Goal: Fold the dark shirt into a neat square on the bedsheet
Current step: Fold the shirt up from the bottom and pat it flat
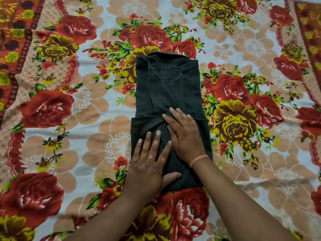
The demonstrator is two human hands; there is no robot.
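The dark shirt (166,84) lies in the middle of the floral bedsheet (83,105) as a long narrow strip, collar at the far end and both sides folded inward. Its near part is doubled over, with a fold edge running across at about mid-length. My left hand (147,164) lies flat on the near left part of the shirt, fingers spread, thumb pointing right. My right hand (184,133) rests flat on the near right part, fingertips reaching the cross fold. Neither hand grips the cloth.
The bedsheet with large red, yellow and peach flowers fills the whole view. A darker orange patterned border (13,40) runs along the left side and another (309,32) along the far right. Slight wrinkles cross the sheet on the near right.
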